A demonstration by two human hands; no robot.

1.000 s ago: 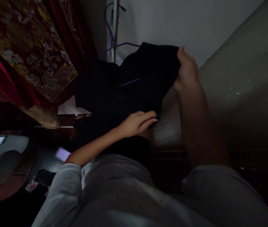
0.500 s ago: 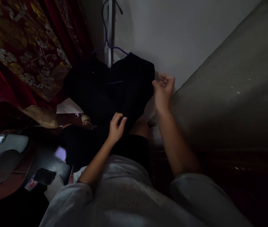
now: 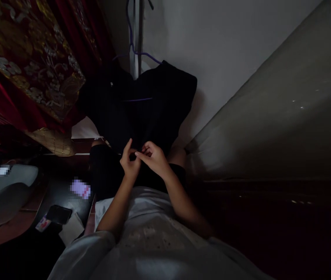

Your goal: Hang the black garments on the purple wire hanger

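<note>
A black garment [image 3: 165, 101] hangs by its shoulders on a purple hanger [image 3: 148, 54] in front of me, its lower part reaching my lap. At its lower front, my two hands meet. My left hand [image 3: 130, 163] has one finger raised and the others curled in; what lies between them is too dark to make out. My right hand [image 3: 154, 157] is closed, its thumb and fingertips drawn together close to the left fingers. Anything small in that pinch is hidden from me.
The hanger is at an upright metal pole [image 3: 136, 39]. Red embroidered cloth [image 3: 31, 58] drapes on the left above a woven tan item [image 3: 53, 142]. Lower left, a dark surface carries a black phone [image 3: 58, 214]. A grey covered slab [image 3: 270, 116] slopes along the right.
My right hand has come in from the garment's right side to meet my left hand. The left hand has shifted slightly left and down, with one finger now raised.
</note>
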